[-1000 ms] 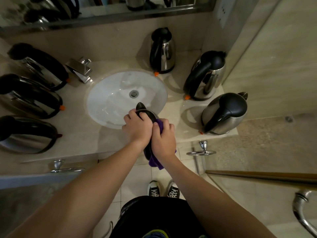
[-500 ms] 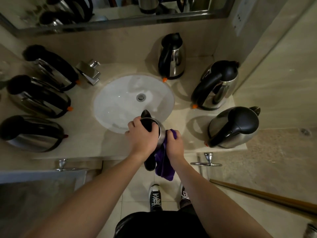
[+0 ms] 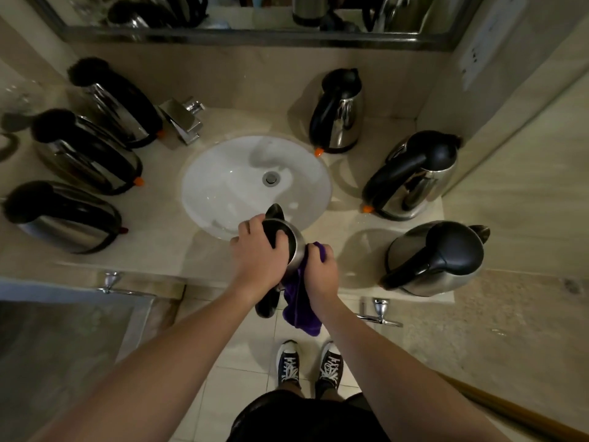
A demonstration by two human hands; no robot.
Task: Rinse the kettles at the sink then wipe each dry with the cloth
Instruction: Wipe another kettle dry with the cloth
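Observation:
A steel kettle with a black lid and handle (image 3: 294,247) is held over the counter's front edge, just in front of the white sink (image 3: 223,186). My left hand (image 3: 258,256) grips its top from the left. My right hand (image 3: 320,272) holds a purple cloth (image 3: 299,311) against the kettle's right side; the cloth hangs down below the hand. Three kettles stand left of the sink: back (image 3: 118,103), middle (image 3: 83,151), front (image 3: 60,215). Three more stand on the right: back (image 3: 339,113), middle (image 3: 414,177), front (image 3: 436,260).
A chrome tap (image 3: 185,119) sits at the sink's back left. A mirror (image 3: 255,14) runs along the wall. Two chrome towel holders (image 3: 379,311) (image 3: 111,282) stick out under the counter edge. My shoes (image 3: 309,365) stand on the tiled floor. A wooden rail (image 3: 510,409) crosses the lower right.
The cloth has slid down the kettle's right side and hangs lower. My right hand moved from the kettle's top to its side. The view shifted so the counter sits lower in frame.

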